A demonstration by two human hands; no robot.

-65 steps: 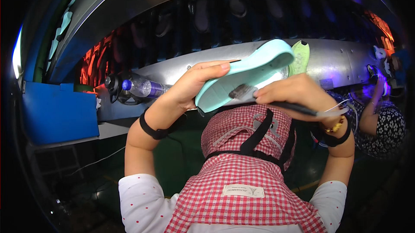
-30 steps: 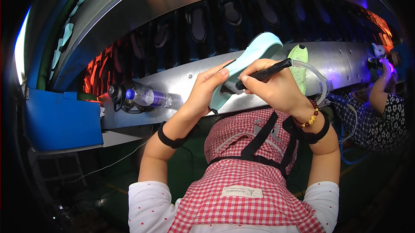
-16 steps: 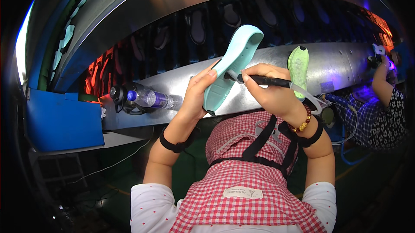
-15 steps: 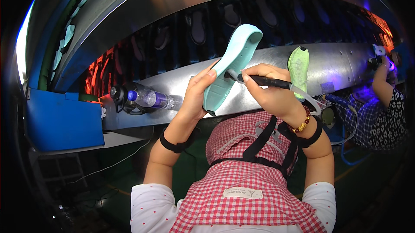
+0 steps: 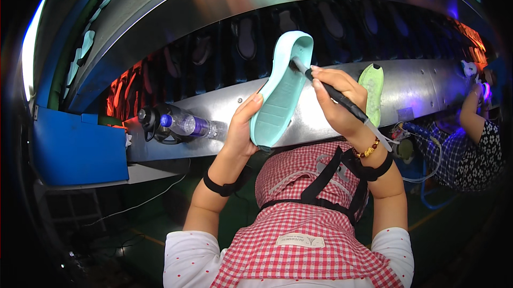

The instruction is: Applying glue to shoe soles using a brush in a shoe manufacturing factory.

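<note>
My left hand (image 5: pixel 244 122) is closed on the side of a pale turquoise shoe sole (image 5: pixel 274 106), held tilted above the metal ledge, its hollow inner face toward me. In my right hand (image 5: pixel 342 103) is a black-handled brush (image 5: pixel 342 98), gripped like a pen, with a pale tube running from its rear end. The brush's tip rests inside the upper end of the sole, against the inner wall or floor; I cannot tell which. A light green shoe sole (image 5: pixel 372 93) lies on the ledge, just beyond my right hand.
The metal ledge (image 5: pixel 422 83) runs across in front of me. A clear bottle (image 5: pixel 187 124) and a dark bottle (image 5: pixel 155 122) lie at its left. Behind it, dark slots hold several soles (image 5: pixel 246 39). A blue machine casing (image 5: pixel 80 149) stands left; a co-worker's arm (image 5: pixel 470 109) is at right.
The turquoise sole has turned so that its inside faces me more. My right hand has carried the brush tip from the sole's middle up to its far end.
</note>
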